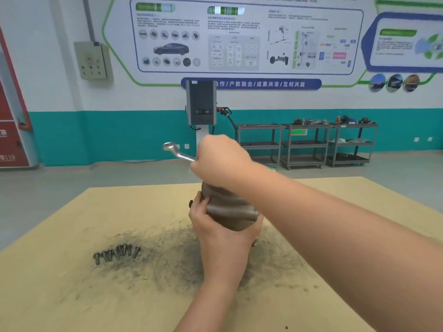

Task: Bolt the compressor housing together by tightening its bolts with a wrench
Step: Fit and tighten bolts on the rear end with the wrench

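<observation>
The grey metal compressor housing (pixel 230 209) stands upright on the tan table (pixel 72 295). My left hand (pixel 215 226) grips its near side from below and around the left. My right hand (pixel 220 156) is above the housing's top, its fingers curled round the handle of a silver ring wrench (pixel 175 150). The wrench's free ring end sticks out to the upper left. Its working end and the top of the housing are hidden behind my right hand. Several loose bolts (pixel 116 254) lie in a row on the table to the left.
A dark smear of grime (pixel 167 255) covers the table around the housing. Beyond the table's far edge is open floor, a charging post (pixel 201 104) and grey shelf carts (pixel 304 144) along the teal wall.
</observation>
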{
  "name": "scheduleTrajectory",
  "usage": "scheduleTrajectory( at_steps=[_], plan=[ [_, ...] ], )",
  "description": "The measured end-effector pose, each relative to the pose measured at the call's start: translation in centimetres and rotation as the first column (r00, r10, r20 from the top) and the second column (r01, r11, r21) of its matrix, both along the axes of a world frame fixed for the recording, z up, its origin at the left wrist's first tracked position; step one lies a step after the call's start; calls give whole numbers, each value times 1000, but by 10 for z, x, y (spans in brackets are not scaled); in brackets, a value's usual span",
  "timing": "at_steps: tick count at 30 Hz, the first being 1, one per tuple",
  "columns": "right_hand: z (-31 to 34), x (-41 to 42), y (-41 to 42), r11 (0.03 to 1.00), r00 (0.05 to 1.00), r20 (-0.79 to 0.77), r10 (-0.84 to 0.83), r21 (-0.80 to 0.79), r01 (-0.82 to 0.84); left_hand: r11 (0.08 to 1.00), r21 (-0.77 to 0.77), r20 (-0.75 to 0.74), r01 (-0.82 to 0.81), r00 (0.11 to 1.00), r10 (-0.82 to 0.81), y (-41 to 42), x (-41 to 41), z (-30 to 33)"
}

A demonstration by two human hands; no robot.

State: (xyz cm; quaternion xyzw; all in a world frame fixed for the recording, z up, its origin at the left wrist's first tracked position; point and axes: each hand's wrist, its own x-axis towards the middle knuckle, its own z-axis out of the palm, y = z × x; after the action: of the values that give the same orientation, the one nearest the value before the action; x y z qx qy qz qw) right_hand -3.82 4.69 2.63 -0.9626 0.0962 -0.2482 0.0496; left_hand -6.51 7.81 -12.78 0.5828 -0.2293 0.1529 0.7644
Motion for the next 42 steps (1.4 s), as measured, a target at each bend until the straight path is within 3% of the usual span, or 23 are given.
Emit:
scheduleTrajectory(
  at_steps=[2, 4, 5, 6, 8, 13, 17, 18, 19, 23, 26, 29, 32, 34, 42],
  plan=[
    [14, 14, -18, 990, 995, -87, -56, 125, 67, 999, 36, 51, -13, 999, 12, -2, 7, -10],
    [24, 17, -43, 919, 987, -144, -69, 377, 119, 995, 84, 109, -62, 993, 53, -3, 8, -10],
    [26, 16, -57, 808, 987, -153, -47, 575, 127, 993, 83, 123, -87, 990, 76, -3, 8, -11],
    [27, 11, -69, 635, 988, -154, -33, 760, 140, 992, 77, 134, -95, 987, 84, -4, 9, -12],
    [21, -2, -89, 357, 992, -119, -49, 925, 129, 989, 65, 138, -130, 983, 120, -6, 8, -11],
    [-10, -43, -106, 80, 978, 37, -203, 997, -21, 983, 36, 156, -181, 972, 174, -10, 12, -17],
    [-48, -78, -99, -194, 919, 320, -232, 910, -366, 991, 23, 134, -132, 983, 128, -7, 11, -15],
    [-59, -84, -93, -206, 873, 410, -266, 860, -467, 991, 24, 140, -130, 982, 126, -6, 11, -14],
    [-71, -90, -87, -146, 813, 491, -312, 821, -551, 991, 32, 150, -133, 981, 127, -6, 11, -14],
    [-111, -106, -54, 347, 616, 709, -344, 705, -618, 985, 87, 183, -148, 975, 130, -5, 12, -14],
    [-116, -106, -46, 568, 538, 803, -256, 576, -589, 991, 89, 141, -101, 986, 87, -1, 13, -13],
    [-111, -104, -48, 749, 519, 853, -62, 383, -540, 996, 55, 111, -77, 991, 71, 2, 15, -13],
    [-110, -102, -47, 800, 496, 857, 139, 198, -567, 999, 35, 87, -29, 996, 26, 4, 15, -10],
    [-112, -100, -44, 803, 481, 856, 189, 148, -578, 999, 40, 67, -17, 998, 14, 6, 14, -7],
    [-121, -101, -36, 802, 503, 855, 125, 212, -558, 998, 61, 29, -26, 999, 24, 10, 7, -4]
  ],
)
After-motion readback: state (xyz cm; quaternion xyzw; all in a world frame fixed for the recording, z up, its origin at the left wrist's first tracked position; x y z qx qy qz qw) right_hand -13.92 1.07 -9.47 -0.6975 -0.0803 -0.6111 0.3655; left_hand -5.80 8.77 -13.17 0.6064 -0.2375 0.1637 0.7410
